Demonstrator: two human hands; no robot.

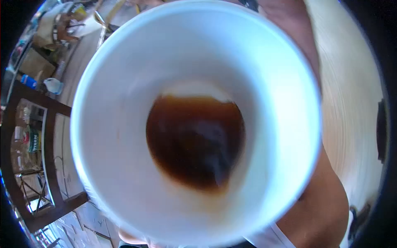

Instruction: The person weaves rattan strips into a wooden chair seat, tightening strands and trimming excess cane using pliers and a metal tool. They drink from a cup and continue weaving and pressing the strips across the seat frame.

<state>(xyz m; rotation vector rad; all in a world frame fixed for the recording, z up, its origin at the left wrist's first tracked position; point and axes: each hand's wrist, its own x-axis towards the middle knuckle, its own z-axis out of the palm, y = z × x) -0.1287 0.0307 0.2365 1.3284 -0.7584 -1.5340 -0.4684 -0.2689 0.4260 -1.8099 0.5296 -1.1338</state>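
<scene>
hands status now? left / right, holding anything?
Left: not in view.
Right: arm rises behind the white cup of dark drink; the hand itself is hidden, so its grip cannot be told.

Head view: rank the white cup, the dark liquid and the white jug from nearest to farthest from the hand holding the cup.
1. white cup, held by the right hand at its right side.
2. dark liquid, at the cup's bottom, centre.
3. white jug, far upper left, beyond the cup.

White cup (124, 136) blocks nearly everything; narrow gaps at edges
</scene>
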